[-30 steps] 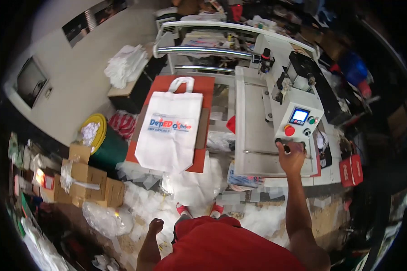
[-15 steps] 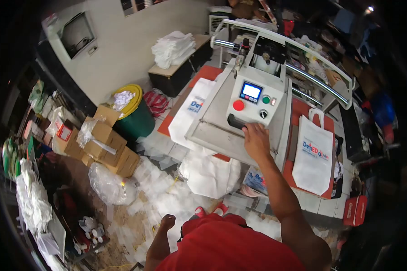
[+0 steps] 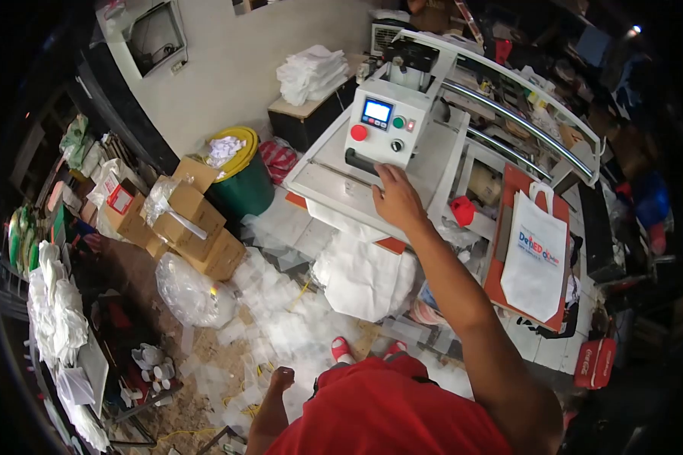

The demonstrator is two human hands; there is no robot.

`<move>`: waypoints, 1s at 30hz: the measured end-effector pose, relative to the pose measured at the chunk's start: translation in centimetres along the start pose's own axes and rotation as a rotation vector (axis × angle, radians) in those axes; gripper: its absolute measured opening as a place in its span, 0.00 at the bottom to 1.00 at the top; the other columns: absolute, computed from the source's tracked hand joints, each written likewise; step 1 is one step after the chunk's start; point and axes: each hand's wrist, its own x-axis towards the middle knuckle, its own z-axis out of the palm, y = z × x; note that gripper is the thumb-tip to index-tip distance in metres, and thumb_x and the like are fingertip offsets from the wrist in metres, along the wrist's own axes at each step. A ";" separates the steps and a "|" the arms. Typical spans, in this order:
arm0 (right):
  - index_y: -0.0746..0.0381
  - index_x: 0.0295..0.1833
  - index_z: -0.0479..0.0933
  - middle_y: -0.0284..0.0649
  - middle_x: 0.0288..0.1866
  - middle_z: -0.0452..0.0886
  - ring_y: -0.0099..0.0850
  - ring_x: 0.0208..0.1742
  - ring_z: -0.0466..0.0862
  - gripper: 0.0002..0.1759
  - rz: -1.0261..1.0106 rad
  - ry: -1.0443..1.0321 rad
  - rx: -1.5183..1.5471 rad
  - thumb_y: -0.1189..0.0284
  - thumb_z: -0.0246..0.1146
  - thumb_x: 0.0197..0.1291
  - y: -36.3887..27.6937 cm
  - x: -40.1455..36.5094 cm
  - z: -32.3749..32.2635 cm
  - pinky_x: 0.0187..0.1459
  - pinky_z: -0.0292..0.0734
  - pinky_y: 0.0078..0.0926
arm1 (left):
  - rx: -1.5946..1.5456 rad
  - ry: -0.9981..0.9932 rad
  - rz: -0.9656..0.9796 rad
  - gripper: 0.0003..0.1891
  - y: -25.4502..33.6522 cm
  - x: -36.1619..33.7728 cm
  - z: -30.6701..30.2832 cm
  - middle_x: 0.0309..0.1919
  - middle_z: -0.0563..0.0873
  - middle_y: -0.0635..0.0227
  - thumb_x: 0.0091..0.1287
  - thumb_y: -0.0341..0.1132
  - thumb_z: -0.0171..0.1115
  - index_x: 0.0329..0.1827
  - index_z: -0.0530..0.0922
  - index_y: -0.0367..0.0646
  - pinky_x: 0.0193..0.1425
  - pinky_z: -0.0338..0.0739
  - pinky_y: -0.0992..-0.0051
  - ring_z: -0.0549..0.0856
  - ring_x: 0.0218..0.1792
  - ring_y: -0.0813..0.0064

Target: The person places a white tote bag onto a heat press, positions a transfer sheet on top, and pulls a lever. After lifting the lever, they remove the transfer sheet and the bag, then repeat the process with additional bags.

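My right hand point(image 3: 398, 199) has its fingers curled at the right end of the black handle point(image 3: 362, 161) on a heat press. The press's white control box point(image 3: 387, 125) carries a lit screen, a red button, a green button and a black knob. Its flat heating head point(image 3: 319, 178) sits over the left platen and hides most of a white bag point(image 3: 349, 225) there. On the right orange platen point(image 3: 506, 220) lies a white bag printed with blue and red lettering point(image 3: 536, 254). My left hand point(image 3: 282, 378) hangs low beside my body, closed, with nothing visible in it.
Chrome rails point(image 3: 501, 125) run behind the press. A pile of white bags point(image 3: 357, 280) sits below its front edge. To the left stand a green bin point(image 3: 243, 186) with a yellow rim and cardboard boxes point(image 3: 193, 227). White scraps cover the floor. A red cooler point(image 3: 595, 362) stands at right.
The press head and control box have slid left along the rails, with my right hand at the handle. The left bag's print is now covered, and the frame beside the right platen is exposed.
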 end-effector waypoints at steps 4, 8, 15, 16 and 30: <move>0.64 0.44 0.78 0.48 0.44 0.82 0.47 0.47 0.81 0.09 0.204 0.130 0.151 0.74 0.64 0.58 1.3 -6.6 -6.2 0.49 0.77 0.41 | -0.289 -0.012 -0.134 0.07 -0.4 1.9 1.3 0.22 0.86 0.62 0.57 0.37 0.62 0.32 0.84 0.46 0.28 0.79 0.70 0.85 0.21 0.71; 0.65 0.37 0.79 0.47 0.33 0.83 0.43 0.32 0.83 0.03 0.542 0.263 0.139 0.78 0.62 0.58 10.3 -18.2 -14.1 0.34 0.78 0.36 | 0.136 -0.291 0.033 0.05 -0.6 4.8 2.7 0.25 0.87 0.63 0.61 0.35 0.63 0.33 0.83 0.45 0.25 0.79 0.69 0.85 0.22 0.72; 0.66 0.36 0.81 0.49 0.29 0.82 0.42 0.29 0.83 0.04 0.787 0.376 -0.357 0.77 0.62 0.58 30.3 -35.5 -28.9 0.33 0.79 0.37 | -0.172 -0.027 -0.067 0.07 15.2 1.1 8.6 0.28 0.85 0.65 0.65 0.35 0.59 0.41 0.79 0.41 0.27 0.80 0.72 0.86 0.27 0.71; 0.66 0.36 0.82 0.50 0.30 0.83 0.45 0.31 0.84 0.05 0.795 0.370 -0.378 0.77 0.62 0.57 33.0 -36.7 -29.9 0.34 0.79 0.38 | -0.156 -0.032 -0.072 0.07 17.9 1.1 10.0 0.28 0.85 0.65 0.65 0.35 0.59 0.41 0.79 0.41 0.27 0.80 0.72 0.86 0.27 0.71; 0.63 0.36 0.84 0.53 0.34 0.85 0.48 0.39 0.86 0.10 1.034 0.071 -0.398 0.69 0.66 0.51 51.4 -33.7 -30.5 0.46 0.81 0.41 | 0.550 -0.057 0.390 0.05 25.2 -6.4 20.5 0.35 0.87 0.66 0.54 0.29 0.66 0.33 0.80 0.45 0.42 0.82 0.66 0.85 0.31 0.56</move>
